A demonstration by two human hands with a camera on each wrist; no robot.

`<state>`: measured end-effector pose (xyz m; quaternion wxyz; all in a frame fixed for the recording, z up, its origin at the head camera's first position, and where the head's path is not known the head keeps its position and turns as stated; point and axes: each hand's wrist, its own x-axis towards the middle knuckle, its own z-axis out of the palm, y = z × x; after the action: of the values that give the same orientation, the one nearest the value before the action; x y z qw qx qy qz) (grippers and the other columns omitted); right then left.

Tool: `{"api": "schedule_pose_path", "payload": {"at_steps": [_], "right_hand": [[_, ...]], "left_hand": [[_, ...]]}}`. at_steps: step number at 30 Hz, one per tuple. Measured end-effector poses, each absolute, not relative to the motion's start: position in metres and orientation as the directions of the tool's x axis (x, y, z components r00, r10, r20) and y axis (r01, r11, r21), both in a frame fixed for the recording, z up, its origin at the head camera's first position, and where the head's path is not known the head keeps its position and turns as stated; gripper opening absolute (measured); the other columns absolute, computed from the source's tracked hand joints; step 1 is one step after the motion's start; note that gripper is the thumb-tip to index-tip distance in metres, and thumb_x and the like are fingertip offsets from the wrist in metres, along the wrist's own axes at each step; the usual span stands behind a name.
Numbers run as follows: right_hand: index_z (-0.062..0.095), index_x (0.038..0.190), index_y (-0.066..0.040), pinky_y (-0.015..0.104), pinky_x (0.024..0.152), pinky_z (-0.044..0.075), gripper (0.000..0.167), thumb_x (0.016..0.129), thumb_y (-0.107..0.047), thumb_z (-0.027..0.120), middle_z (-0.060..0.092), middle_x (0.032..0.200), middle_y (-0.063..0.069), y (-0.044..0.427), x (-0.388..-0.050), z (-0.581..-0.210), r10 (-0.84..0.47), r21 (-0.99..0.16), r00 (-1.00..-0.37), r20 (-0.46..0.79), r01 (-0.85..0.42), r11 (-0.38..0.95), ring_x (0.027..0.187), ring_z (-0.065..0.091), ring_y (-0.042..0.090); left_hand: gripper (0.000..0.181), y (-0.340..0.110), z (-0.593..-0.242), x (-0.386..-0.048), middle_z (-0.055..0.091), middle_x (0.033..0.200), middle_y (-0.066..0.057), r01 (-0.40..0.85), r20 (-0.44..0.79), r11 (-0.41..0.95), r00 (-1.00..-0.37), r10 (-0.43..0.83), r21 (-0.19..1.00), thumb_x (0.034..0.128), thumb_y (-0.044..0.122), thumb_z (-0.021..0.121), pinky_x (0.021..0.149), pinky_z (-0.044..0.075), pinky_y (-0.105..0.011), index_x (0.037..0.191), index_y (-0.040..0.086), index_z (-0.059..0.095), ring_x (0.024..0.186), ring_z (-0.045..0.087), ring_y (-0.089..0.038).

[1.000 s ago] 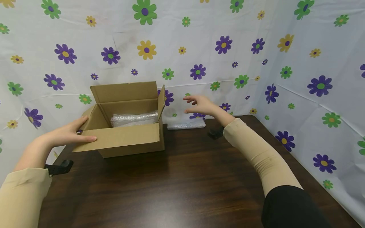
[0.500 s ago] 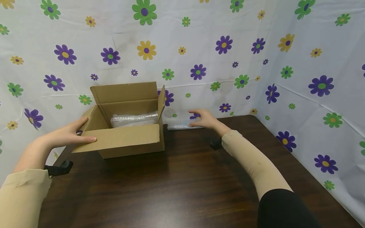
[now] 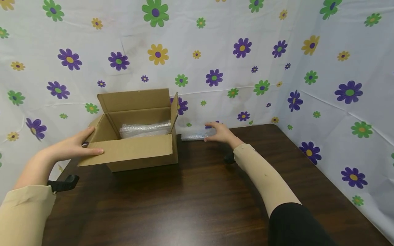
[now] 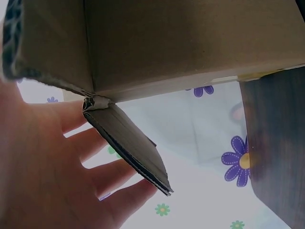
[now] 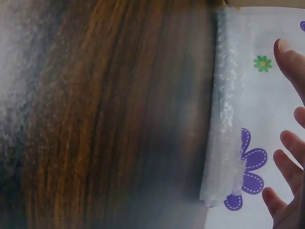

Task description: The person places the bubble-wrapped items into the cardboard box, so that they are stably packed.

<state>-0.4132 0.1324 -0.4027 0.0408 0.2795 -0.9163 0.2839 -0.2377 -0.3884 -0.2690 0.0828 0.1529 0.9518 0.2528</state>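
Observation:
An open cardboard box (image 3: 147, 163) stands at the back left of the table with its flaps up or folded outward. My left hand (image 3: 67, 147) grips its near left corner, thumb on the front flap (image 3: 132, 147). In the left wrist view, the fingers (image 4: 112, 179) spread behind a side flap (image 4: 131, 143). Clear bubble wrap (image 3: 144, 130) lies inside the box. Against the back wall, right of the box, rests a bubble wrap bundle (image 3: 192, 137). My right hand (image 3: 222, 134) is at its right end, fingers apart; the right wrist view shows a gap between them and the bundle (image 5: 223, 114).
The dark wooden table (image 3: 184, 205) extends toward me and to the right. A white flowered cloth (image 3: 191, 37) hangs behind it and along the right side. Each wrist carries a small black camera, such as the left camera (image 3: 64, 183).
My right hand has come down from above the bubble wrap bundle to its right end at table height. The left hand and the box stay where they were.

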Motion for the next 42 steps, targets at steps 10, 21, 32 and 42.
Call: {"api": "schedule_pose_path", "payload": {"at_steps": [10, 21, 32, 42], "right_hand": [[0.047, 0.144, -0.012, 0.047, 0.11, 0.032, 0.083, 0.076, -0.046, 0.079, 0.044, 0.148, 0.01, 0.134, -0.421, -0.414, -0.448, -0.451, -0.881, 0.154, -0.466, 0.761, 0.136, 0.039, 0.029], [0.045, 0.145, -0.01, 0.045, 0.111, 0.031, 0.085, 0.076, -0.045, 0.081, 0.044, 0.148, 0.011, 0.128, -0.43, -0.419, -0.44, -0.417, -0.885, 0.15, -0.46, 0.784, 0.136, 0.039, 0.03], [0.045, 0.146, -0.014, 0.049, 0.112, 0.029, 0.087, 0.075, -0.05, 0.08, 0.046, 0.147, 0.007, 0.117, -0.438, -0.419, -0.423, -0.361, -0.901, 0.098, -0.428, 0.829, 0.136, 0.04, 0.027], [0.046, 0.145, -0.019, 0.069, 0.108, 0.012, 0.086, 0.073, -0.052, 0.08, 0.042, 0.15, 0.005, 0.109, -0.445, -0.424, -0.416, -0.325, -0.908, 0.043, -0.406, 0.854, 0.139, 0.035, 0.028]], "left_hand": [[0.104, -0.388, -0.269, -0.235, -0.005, 0.152, -0.038, 0.245, -0.084, 0.826, -0.94, 0.33, 0.508, 0.0894, 0.031, 0.067, 0.098, 0.013, -0.077, 0.15, -0.007, -0.008, 0.137, -0.003, -0.058], [0.102, -0.387, -0.269, -0.236, -0.005, 0.152, -0.039, 0.242, -0.085, 0.829, -0.941, 0.327, 0.503, 0.09, 0.028, 0.066, 0.098, 0.015, -0.076, 0.15, -0.008, -0.008, 0.137, -0.002, -0.058], [0.104, -0.386, -0.269, -0.235, -0.005, 0.153, -0.037, 0.232, -0.086, 0.827, -0.944, 0.318, 0.512, 0.0894, 0.03, 0.067, 0.099, 0.014, -0.076, 0.151, -0.006, -0.008, 0.138, -0.002, -0.057], [0.105, -0.39, -0.271, -0.235, -0.005, 0.154, -0.036, 0.248, -0.068, 0.818, -0.942, 0.329, 0.519, 0.0883, 0.031, 0.069, 0.099, 0.013, -0.077, 0.151, -0.006, -0.007, 0.139, -0.003, -0.056]]}}
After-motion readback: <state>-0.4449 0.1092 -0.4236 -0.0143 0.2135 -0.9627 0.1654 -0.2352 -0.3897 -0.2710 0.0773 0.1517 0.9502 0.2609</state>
